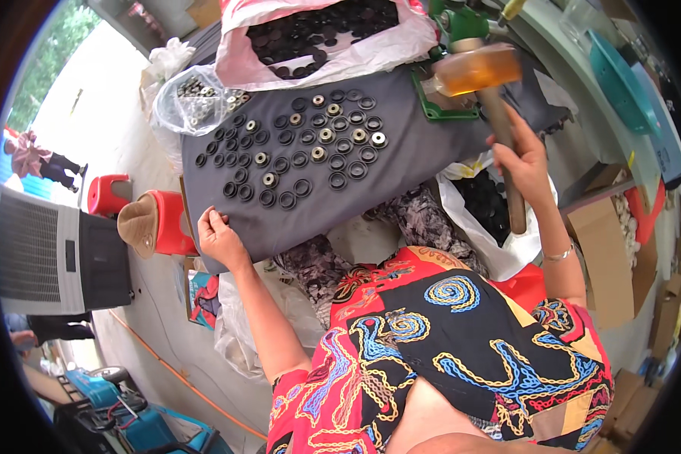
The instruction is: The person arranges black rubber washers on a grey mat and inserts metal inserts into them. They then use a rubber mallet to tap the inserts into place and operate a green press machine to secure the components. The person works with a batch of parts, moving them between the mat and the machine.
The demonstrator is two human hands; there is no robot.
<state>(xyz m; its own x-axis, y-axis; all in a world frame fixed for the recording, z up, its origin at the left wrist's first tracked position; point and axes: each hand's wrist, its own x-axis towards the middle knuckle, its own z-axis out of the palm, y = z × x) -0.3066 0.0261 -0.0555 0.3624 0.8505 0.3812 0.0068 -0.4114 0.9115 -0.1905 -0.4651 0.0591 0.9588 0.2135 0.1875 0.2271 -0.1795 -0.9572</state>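
Observation:
My right hand [523, 160] is wrapped round the wooden handle of a mallet [478, 70]. Its amber, see-through head is raised over the right part of the table, a little blurred. At the near left edge of the grey cloth [401, 98], my left hand [223, 240] has its fingers curled and pinched together; whatever is between them is hidden. Beyond that hand, many black rings [287, 200] are spread in loose rows on the cloth. Silvery metal bushings [270, 180] sit in some of them.
A white-and-pink sack [234, 49] of black parts lies at the far side, beside a clear bag [166, 110] of metal pieces. A green metal frame [443, 113] stands at right. Another white bag [518, 253] hangs below the table's right edge. Red stools [172, 223] stand left.

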